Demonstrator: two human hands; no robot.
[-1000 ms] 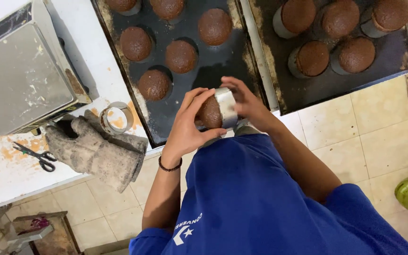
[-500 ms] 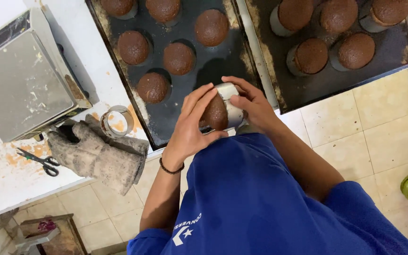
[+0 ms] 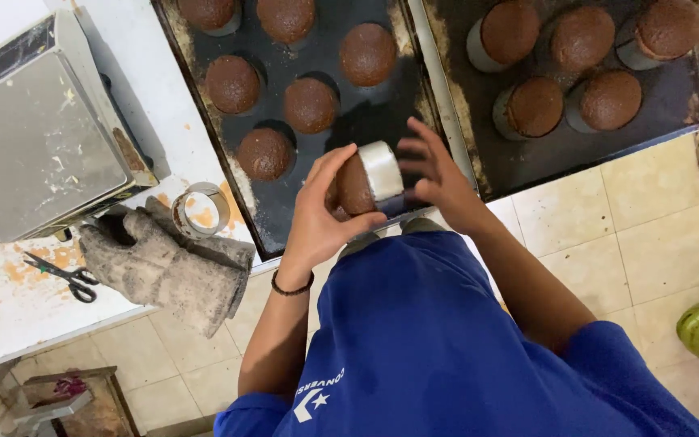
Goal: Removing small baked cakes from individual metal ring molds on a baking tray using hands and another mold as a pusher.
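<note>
Your left hand (image 3: 317, 218): it holds the brown cake (image 3: 352, 188) from the left side. The thumb goes under it and the fingers curve over its top, so the hand is closed around the cake.
Your right hand (image 3: 438, 174): the fingers are spread and only their tips reach the metal ring mould (image 3: 383, 170) from the right. Whether they truly press on the ring, I cannot tell.
Cake and ring: the cake lies on its side between your two hands, with its round top toward the left hand. The shiny ring sits around its right end, toward the right hand.
Place of the cake: you hold it in the air, over the near edge of the left baking tray (image 3: 196, 81), just in front of your blue shirt (image 3: 430, 348).
Left tray: six bare brown cakes (image 3: 310, 104) sit on it, without rings.
Right baking tray (image 3: 689, 97): five cakes in metal rings (image 3: 530, 109) stand upright on it, well apart from your hands.
White table: a grey oven glove (image 3: 163, 271) lies near your left forearm, an empty metal ring (image 3: 201, 210) is touching it, and black scissors (image 3: 62, 275) lie just beside it.
Scale: a metal weighing scale (image 3: 42, 137) stands at the far left.
</note>
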